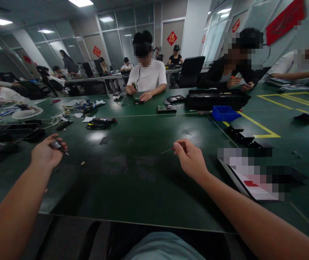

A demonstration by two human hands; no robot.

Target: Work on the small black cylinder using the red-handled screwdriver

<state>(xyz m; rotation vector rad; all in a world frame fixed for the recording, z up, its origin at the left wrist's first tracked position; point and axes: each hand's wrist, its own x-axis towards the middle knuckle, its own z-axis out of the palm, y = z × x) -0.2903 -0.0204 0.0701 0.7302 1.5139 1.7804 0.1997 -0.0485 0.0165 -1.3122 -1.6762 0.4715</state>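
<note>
My left hand point(47, 151) is above the left part of the green table point(132, 198), fingers curled around a short dark-grey tool point(58, 146) with a thin light tip pointing down to the right. Its exact kind is unclear. Over the table's right half, my right hand point(191, 157) pinches a thin screwdriver point(167, 150) with a reddish handle, mostly hidden by the fingers. The slim metal shaft points left, above bare tabletop. Both hands are apart from each other.
Ahead lie a bundle of black cable point(99, 124), a hard drive point(166, 108), a long black casing point(216, 98) and a blue bin point(226, 113). Black brackets point(241, 136) and a booklet point(249, 180) lie right. A co-worker point(147, 76) sits opposite, hands on a small part.
</note>
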